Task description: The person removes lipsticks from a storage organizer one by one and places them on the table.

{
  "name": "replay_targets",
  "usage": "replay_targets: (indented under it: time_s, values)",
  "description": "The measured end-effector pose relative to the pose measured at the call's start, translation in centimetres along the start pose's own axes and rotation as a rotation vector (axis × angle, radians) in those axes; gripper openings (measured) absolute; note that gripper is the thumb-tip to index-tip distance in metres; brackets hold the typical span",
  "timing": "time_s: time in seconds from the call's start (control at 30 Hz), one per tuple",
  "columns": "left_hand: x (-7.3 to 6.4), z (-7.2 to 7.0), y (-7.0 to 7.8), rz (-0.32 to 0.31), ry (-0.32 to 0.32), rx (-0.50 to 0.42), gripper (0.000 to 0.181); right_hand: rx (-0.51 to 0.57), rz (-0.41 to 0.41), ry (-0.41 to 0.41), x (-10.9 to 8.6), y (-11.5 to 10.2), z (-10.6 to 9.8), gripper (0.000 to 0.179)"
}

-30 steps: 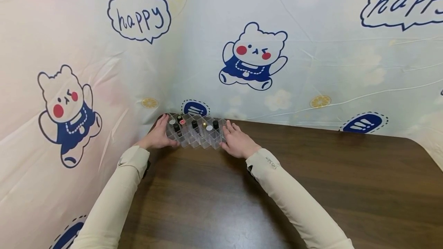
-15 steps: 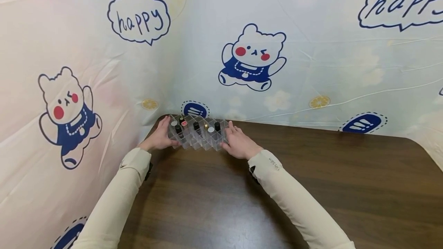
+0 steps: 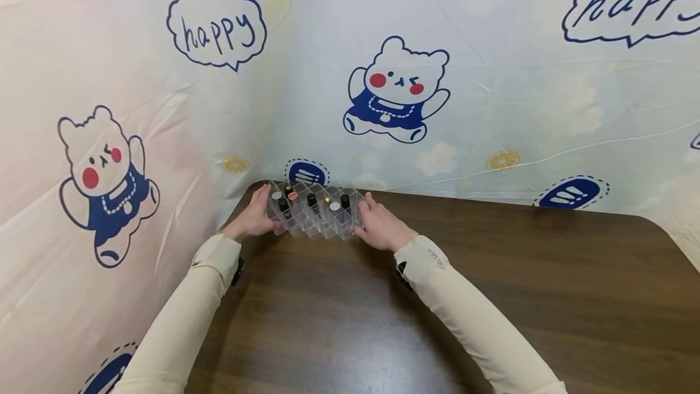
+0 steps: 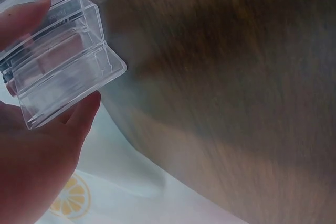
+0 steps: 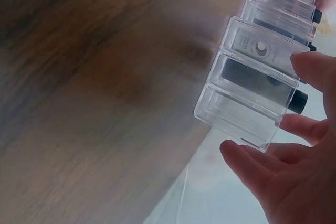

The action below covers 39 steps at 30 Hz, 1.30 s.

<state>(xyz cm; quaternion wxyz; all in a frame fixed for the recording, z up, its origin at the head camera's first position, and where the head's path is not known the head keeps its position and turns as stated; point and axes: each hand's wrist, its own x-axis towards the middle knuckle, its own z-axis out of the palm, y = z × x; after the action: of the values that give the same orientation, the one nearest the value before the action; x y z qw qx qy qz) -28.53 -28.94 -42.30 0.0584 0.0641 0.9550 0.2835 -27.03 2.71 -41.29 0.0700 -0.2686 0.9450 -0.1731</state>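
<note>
A clear plastic organizer (image 3: 298, 225) with slanted, diamond-shaped compartments is at the table's far left corner. Several small cosmetic tubes stand in it, among them one with a black cap (image 3: 345, 200), one with a white top (image 3: 276, 197) and one with a pink-red top (image 3: 292, 196). My left hand (image 3: 254, 214) grips its left end, the thumb (image 4: 23, 22) across the front. At the right end, my right hand (image 3: 383, 224) holds it between thumb and fingers. A dark tube (image 5: 254, 80) shows through the clear wall in the right wrist view.
The brown wooden table (image 3: 339, 309) stretches toward me and to the right. A printed cloth (image 3: 503, 90) with cartoon bears hangs behind it, and another cloth side (image 3: 33, 211) runs along the left edge. Both forearms reach over the table.
Both hands and the organizer have shifted slightly to the right and a little nearer to me. The hold of both hands looks unchanged.
</note>
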Motion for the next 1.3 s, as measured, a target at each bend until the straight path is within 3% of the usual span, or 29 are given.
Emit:
replay_targets:
  time_s: [0.37,0.67,0.97,1.3]
  values:
    - [0.1,0.4,0.2,0.002,-0.01,0.017,0.107,-0.015,-0.005,-0.004,-0.4,0.4,-0.2,0.069]
    - [-0.1,0.8,0.5,0.057,0.021,-0.001,0.107,0.019,0.025,0.011,-0.8,0.7,-0.4,0.078]
    - [-0.3,0.9,1.6,0.037,-0.023,0.03,0.106,0.077,0.056,0.006,-1.2,1.2,-0.5,0.092]
    - [-0.4,1.4,2.2,0.053,-0.058,-0.028,0.107,0.109,0.091,-0.013,-1.5,1.7,-0.1,0.102]
